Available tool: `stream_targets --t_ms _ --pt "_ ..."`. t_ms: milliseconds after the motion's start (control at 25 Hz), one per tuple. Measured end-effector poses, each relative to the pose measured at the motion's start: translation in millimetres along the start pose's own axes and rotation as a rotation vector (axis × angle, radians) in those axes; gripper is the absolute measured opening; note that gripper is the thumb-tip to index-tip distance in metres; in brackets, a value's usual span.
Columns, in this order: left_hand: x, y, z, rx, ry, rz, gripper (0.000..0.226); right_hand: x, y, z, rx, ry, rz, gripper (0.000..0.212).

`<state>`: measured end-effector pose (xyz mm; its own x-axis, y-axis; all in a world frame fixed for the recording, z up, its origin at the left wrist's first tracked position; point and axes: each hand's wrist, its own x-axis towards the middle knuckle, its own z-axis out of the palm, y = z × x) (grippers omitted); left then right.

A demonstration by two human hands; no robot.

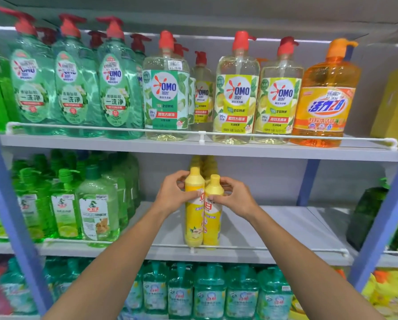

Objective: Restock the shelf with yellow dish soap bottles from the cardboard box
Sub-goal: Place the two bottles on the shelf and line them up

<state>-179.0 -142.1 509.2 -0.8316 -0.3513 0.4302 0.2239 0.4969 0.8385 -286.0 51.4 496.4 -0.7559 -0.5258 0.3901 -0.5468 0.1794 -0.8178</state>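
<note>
Two yellow dish soap bottles stand upright and touching, side by side, at the front of the middle shelf (274,227), just behind its white rail (262,249). The person's left hand (172,192) grips the left yellow bottle (193,225) at its shoulder, fingers curled round the far side below the cap and thumb pressed on the front by the label. The right hand (233,196) grips the right yellow bottle (213,227) in the same manner, fingers wrapped over the shoulder and thumb on the label. Both forearms reach in from below. The left yellow bottle's cap sits slightly higher than the right's. Behind the pair, further yellow bottles (202,161) stand in a row toward the back of the shelf; their number cannot be told. Green pump bottles (96,204) occupy the left part of the same shelf, well apart from the yellow pair, and a dark green pack (366,215) sits at the far right. The upper shelf (239,151) carries pump bottles with red tops and one orange bottle (325,95) at its right end. Teal bottles (209,292) fill the shelf below.
</note>
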Motion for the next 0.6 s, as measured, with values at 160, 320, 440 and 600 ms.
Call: stream_targets --t_ms 160,320,440,600 --pt "2 2 0 0.014 0.013 -0.015 0.057 1 2 -1 -0.12 0.028 -0.038 0.064" --pt "-1 -8 5 0.006 -0.005 -0.022 0.059 4 -5 -5 -0.171 0.019 -0.036 0.065" --pt "-8 -24 9 -0.035 0.011 -0.058 0.063 3 -6 -4 -0.186 0.026 -0.016 0.062" --pt "-17 -28 18 -0.064 0.053 -0.07 0.064 -11 6 11 -0.135 0.197 -0.036 0.06"
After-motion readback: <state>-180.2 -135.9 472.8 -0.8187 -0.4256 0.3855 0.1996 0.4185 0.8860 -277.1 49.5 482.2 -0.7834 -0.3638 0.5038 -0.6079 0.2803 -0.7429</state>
